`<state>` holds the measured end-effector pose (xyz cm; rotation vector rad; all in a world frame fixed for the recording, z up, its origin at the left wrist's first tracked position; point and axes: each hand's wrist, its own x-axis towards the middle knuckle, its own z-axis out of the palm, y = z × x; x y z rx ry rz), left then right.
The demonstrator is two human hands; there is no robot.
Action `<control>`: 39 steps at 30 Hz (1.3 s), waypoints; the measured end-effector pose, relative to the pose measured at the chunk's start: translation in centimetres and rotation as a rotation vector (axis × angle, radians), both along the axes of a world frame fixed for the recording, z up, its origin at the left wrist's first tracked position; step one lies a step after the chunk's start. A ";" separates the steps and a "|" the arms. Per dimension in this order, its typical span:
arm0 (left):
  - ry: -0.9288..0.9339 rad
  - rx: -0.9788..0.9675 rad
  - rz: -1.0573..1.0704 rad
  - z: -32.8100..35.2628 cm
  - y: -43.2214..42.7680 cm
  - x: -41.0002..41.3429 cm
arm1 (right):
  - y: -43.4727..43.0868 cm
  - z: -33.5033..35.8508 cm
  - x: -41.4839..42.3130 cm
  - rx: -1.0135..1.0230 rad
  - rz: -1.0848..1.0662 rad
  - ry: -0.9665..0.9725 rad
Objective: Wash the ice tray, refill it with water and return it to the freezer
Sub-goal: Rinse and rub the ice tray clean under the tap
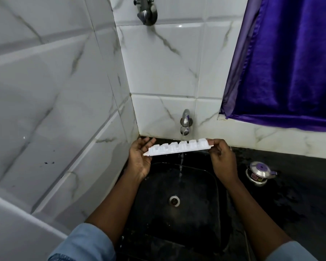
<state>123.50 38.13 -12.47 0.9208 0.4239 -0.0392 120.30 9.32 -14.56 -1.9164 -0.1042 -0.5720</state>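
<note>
Ice tray (178, 148): white plastic, long and thin, held flat above the black sink (211, 204), directly under the wall tap (185, 122). Water stream falls from the spout onto the tray near its middle and runs off below it into the basin, toward the drain (174, 200).

Handling, judged: light while the cells hold little water, noticeably heavier and sloshy once full. Thin moulded plastic of this kind likely flexes and twists if gripped at one end only. Wet surface, so slippery. Best purchase is the two short ends, by the flat rim, keeping it level (one-handed carry to the freezer would probably spill).

Left hand (139, 157): open, palm up, fingers spread; the tray's left end rests against the palm and fingers, supported rather than pinched.

Right hand (221, 153): closed on the tray's right end, thumb on top of the rim, fingers underneath, a light pinch.

Tray tilts slightly, left end lower and nearer. Steel container with purple lid knob (260, 173) sits on the counter to the right, well apart.
</note>
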 end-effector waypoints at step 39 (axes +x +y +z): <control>0.212 0.006 -0.100 -4.1 4.0 -2.8 | 5.2 -1.1 19.9 0.795 0.139 1.056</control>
